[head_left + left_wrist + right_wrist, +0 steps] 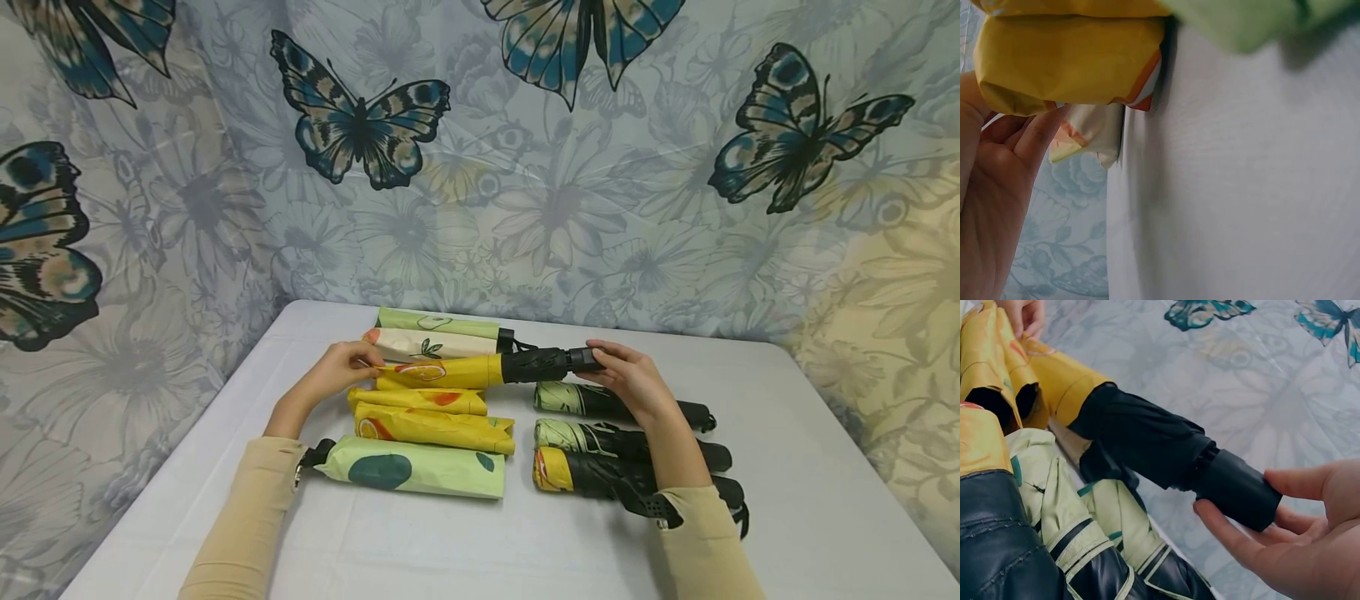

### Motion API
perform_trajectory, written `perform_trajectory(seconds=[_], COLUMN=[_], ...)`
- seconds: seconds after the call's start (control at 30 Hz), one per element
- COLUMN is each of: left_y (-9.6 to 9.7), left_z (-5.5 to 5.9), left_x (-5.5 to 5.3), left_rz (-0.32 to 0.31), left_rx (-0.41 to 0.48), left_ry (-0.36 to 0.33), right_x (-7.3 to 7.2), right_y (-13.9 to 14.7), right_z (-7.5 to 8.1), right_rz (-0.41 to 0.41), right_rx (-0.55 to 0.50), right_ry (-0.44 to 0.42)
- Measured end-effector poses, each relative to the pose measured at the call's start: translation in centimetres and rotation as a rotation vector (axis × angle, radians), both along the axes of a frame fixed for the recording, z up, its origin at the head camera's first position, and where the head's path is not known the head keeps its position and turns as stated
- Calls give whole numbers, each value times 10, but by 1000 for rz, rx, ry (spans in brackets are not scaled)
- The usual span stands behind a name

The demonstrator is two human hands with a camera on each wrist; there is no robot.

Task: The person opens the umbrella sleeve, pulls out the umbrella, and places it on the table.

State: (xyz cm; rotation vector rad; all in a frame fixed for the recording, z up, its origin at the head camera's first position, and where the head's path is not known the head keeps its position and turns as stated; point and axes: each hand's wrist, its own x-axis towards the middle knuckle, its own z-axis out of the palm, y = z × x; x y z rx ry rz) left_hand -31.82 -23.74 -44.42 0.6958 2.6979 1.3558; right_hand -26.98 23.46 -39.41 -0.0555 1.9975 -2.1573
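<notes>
We find the left hand [336, 372] towards the worktop's [813, 467] back left corner, fingertips pinching the end of a yellow sleeve [450, 372]. That pinch seems best set on the end cloth alone, so the sleeve draws straight. Behind it, by the back edge, lie a cream sleeve [442, 344] and a green sleeve [457, 323]; towards the front edge lie a narrow yellow sleeve [420, 402], a wider yellow sleeve [438, 428] and a pale green sleeve [442, 469].

Further right, a black umbrella [534, 365] projects from the held sleeve's mouth, partly inside; whether it is going in or coming out, we cannot tell. We judge that both ends need one line, with slow, even force, since the gathered canopy could snag at the mouth.

The right hand [632, 379], well apart from the left, is clamped on the umbrella's handle [587, 360]; a small twist there may ease any catch. In front, nearer the right edge, lie two green-and-black umbrellas [596, 402] and a yellow-and-black umbrella [596, 473], which the forearm should clear.
</notes>
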Motion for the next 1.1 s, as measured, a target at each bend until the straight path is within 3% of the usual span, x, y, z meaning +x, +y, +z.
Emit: perform_trajectory(seconds=[0.6, 0.8, 1.1], left_y=[2, 0, 1], left_z=[1, 0, -1], left_x=[1, -1, -1], left_rz=[-15, 13, -18], left_rx=[-31, -37, -28], left_ry=[26, 8, -35], right_x=[0, -1, -4], right_y=[3, 4, 1], right_z=[-4, -5, -12], right_rz=[-8, -6, -9], right_rx=[20, 30, 57], right_ry=[-14, -6, -15])
